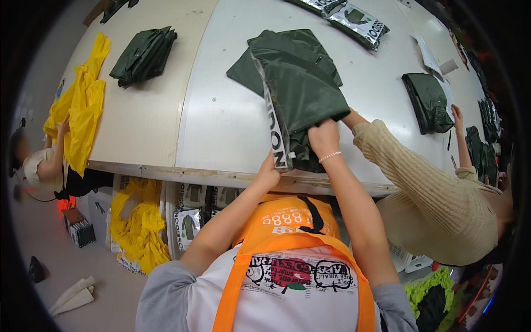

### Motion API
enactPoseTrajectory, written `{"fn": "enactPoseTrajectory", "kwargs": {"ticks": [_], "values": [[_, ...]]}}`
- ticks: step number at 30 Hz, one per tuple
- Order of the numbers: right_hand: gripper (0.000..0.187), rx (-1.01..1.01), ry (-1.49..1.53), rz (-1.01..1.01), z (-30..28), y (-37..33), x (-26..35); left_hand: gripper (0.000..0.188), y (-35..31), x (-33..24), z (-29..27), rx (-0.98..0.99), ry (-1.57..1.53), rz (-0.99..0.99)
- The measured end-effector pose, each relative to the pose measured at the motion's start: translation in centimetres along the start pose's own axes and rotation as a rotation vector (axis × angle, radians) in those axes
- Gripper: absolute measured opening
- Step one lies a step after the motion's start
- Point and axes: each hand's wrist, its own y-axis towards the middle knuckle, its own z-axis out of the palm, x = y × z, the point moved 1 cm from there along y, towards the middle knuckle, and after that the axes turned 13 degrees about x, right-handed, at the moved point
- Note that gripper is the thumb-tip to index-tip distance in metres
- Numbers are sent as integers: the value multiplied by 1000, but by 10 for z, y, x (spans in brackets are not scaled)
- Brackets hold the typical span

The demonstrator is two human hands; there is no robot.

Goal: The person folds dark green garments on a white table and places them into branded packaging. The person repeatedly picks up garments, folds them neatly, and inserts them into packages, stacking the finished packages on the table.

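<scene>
A folded dark green raincoat (310, 91) lies over the table's front part, with another folded dark green piece (246, 72) showing beneath it. Along its left side runs a clear plastic bag (279, 145) with a white printed strip. My left hand (269, 171) is closed on the bag's near end, its fingertips partly hidden. My right hand (324, 139), with a beaded bracelet at the wrist, is closed on the raincoat's near right edge, its fingers partly covered by fabric. Just beyond it, a co-worker's hand (352, 118) reaches to the same bundle.
Packed bags (359, 25) lie at the table's (221, 133) far side. Dark green bundles (144, 55) sit left and right (428, 102). A person at left holds a yellow raincoat (83, 110). Below the edge are a crate of yellow garments (138, 224) and packaged garments (188, 221).
</scene>
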Motion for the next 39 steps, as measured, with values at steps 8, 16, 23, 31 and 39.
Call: {"fn": "enactPoseTrajectory", "kwargs": {"ticks": [8,16,23,31,39], "values": [[63,309,-363,74,42,20,21,30,-3,49,-13,-277,-983,-237],[26,116,-718,-596,62,3,-4,20,-11,66,-16,-372,-1017,-256],[15,469,-804,-572,85,16,58,24,-23,40,-20,-356,-876,-254],[40,311,-529,-495,119,40,42,28,-22,75,-22,-424,-896,-232],[41,300,-480,-500,123,55,24,31,-23,61,-22,-434,-875,-348]]}}
